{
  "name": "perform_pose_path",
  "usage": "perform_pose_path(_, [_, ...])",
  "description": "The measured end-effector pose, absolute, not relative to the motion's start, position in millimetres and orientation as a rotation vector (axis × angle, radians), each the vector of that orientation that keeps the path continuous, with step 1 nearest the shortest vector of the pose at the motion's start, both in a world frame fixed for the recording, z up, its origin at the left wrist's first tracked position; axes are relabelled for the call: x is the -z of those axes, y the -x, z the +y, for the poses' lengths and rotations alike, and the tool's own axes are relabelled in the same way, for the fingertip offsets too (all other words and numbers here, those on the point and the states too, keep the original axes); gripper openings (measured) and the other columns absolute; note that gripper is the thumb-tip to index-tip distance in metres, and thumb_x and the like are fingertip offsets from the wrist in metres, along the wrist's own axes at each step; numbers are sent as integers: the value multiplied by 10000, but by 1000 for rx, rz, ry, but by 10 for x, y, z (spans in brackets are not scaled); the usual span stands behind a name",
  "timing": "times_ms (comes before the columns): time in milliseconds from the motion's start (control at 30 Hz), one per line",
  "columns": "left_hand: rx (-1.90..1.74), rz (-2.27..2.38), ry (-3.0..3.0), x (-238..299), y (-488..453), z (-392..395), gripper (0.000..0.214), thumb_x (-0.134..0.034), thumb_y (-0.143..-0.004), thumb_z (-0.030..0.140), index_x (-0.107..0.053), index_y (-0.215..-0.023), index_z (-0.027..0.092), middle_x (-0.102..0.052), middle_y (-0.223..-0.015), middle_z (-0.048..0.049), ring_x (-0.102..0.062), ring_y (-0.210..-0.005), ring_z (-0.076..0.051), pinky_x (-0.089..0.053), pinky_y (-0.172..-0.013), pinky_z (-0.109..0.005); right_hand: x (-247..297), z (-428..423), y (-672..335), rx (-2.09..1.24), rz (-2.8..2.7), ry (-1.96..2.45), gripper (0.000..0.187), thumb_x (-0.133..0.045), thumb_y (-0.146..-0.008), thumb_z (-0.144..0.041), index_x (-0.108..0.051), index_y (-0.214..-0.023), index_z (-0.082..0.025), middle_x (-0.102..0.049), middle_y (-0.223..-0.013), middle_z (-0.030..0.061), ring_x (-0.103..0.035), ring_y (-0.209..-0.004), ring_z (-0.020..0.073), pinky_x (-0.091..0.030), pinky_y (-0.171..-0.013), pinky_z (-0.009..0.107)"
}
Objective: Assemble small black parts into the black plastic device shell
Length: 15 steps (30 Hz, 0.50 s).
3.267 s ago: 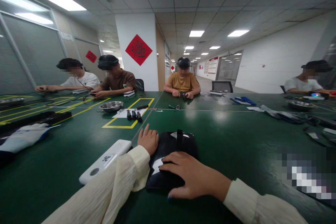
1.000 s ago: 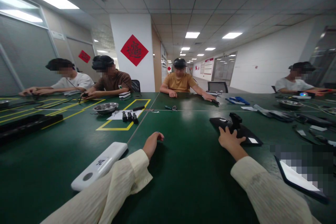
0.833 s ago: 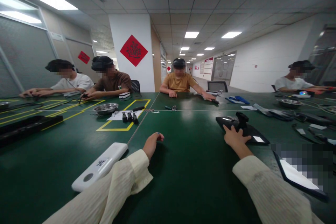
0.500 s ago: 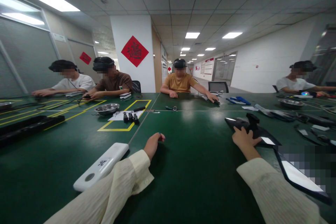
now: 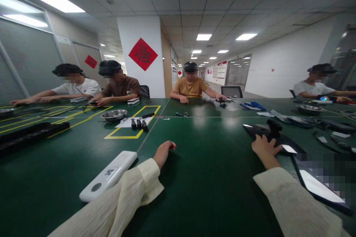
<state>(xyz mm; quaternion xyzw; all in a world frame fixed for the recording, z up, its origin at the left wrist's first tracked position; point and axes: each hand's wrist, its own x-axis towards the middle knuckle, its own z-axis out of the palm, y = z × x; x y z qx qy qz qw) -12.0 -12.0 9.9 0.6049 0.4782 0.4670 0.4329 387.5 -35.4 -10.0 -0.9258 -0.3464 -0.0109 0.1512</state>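
My right hand [image 5: 264, 149] has its fingers apart over the near side of a long, glossy black device [image 5: 256, 129] and grips it. The device tapers at its left end and carries a raised black block [image 5: 274, 127]. Below it lies a black-framed tablet-like panel [image 5: 314, 183] with a bright face, partly blurred out. My left hand [image 5: 164, 153] rests on the green table [image 5: 205, 177] with its fingers curled in, nothing visible in them. Beside my left forearm lies a long white device [image 5: 111, 174] marked 26.
A metal bowl [image 5: 114, 115] and several small black clips [image 5: 139, 124] sit by yellow tape. A black tray [image 5: 33, 137] lies at left. Cables and black parts [image 5: 330, 140] crowd the right. Several people sit around the table; the person opposite [image 5: 191, 88] touches a dark object.
My right hand and the black device have shifted slightly right. My left hand stays put. The person opposite has drawn an outstretched hand and dark object inward; the far-left person's arm reaches further left.
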Motion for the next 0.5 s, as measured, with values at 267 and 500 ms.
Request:
perform_pose_path(267, [-1127, 1210, -1529, -85, 129, -97, 241, -392, -688, 331, -573, -629, 183, -567, -616, -11, -544, -659, -173, -436, -695, -293, 119, -401, -3946, 30, -977, 2670, 514, -303, -824, -236, -423, -1322, -274, -272, -1452, 76, -166, -1320, 346, -191, -953, 579])
perform_pose_path(500, [-1134, 1208, -1561, -94, 130, -109, 246, -396, -683, 353, -569, -623, 188, -564, -623, -10, -539, -666, -176, -429, -685, -290, 133, -430, -3969, 58, -969, 2705, 491, -272, -852, -240, -432, -1311, -301, -293, -1443, 51, -198, -1308, 318, -215, -940, 543])
